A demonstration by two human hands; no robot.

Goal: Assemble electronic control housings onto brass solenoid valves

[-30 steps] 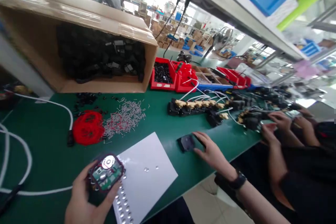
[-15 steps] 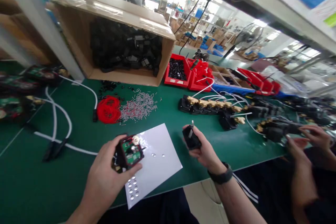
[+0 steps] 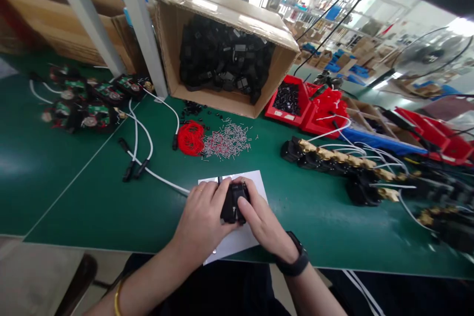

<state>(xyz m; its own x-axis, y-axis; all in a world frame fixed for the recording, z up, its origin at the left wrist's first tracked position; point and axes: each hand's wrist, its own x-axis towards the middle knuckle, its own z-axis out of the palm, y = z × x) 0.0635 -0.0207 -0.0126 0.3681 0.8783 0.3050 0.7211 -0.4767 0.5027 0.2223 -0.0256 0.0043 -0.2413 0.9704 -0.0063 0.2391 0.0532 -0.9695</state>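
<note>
Over the white sheet (image 3: 240,243), both my hands meet around one small black device. My left hand (image 3: 203,210) wraps the black housing (image 3: 226,211) from the left, and its circuit board is out of sight. From the right, my right hand (image 3: 262,219) holds the black cover (image 3: 239,191) against the housing, thumb on top. Whether the two parts sit flush cannot be made out. A white cable (image 3: 163,177) runs across the table to my left hand. Much of the sheet lies hidden beneath my hands; a small clear dot shows near its lower edge.
A carton (image 3: 292,52) of black parts stands behind a red ring bundle (image 3: 190,138) and scattered small pins (image 3: 229,140). Open circuit-board units (image 3: 98,113) lie left. Red bins (image 3: 283,116) and black units with brass fittings (image 3: 329,160) are at right.
My hands have come together over the sheet, bringing the black cover onto the housing and hiding the green board. The view has swung left; the co-worker's hands are out of frame.
</note>
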